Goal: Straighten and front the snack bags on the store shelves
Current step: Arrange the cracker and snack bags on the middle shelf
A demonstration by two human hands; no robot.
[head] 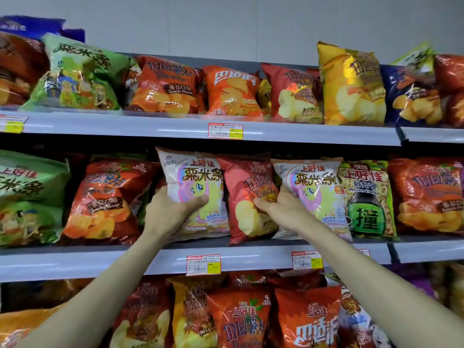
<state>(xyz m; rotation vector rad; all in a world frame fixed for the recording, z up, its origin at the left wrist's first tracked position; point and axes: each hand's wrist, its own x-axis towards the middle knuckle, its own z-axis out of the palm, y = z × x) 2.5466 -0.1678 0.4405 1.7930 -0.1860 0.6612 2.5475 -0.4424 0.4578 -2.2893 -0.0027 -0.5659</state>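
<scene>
**A:** What is each hand on?

**B:** The left hand (170, 209) is clamped on the left white bag (198, 172), thumb across its front and fingers behind its left edge. The right hand (283, 209) looks pinched on the right edge of the red bag (248, 222). Its fingers curl over the front, and its thumb points up against the right white bag (316, 182).

**A:** Where does the red bag lie from the two grips?

**B:** Between them, touching both white bags. It starts under the right fingertips and reaches left almost to the left thumb. Its long axis is upright but tilted, with the top leaning toward the left hand. The right hand is nearer, so I judge that righting it falls to that hand.

**A:** Counts?

**B:** Two hands, two white bags and one red bag between them, all on the middle shelf (251, 259).
</scene>
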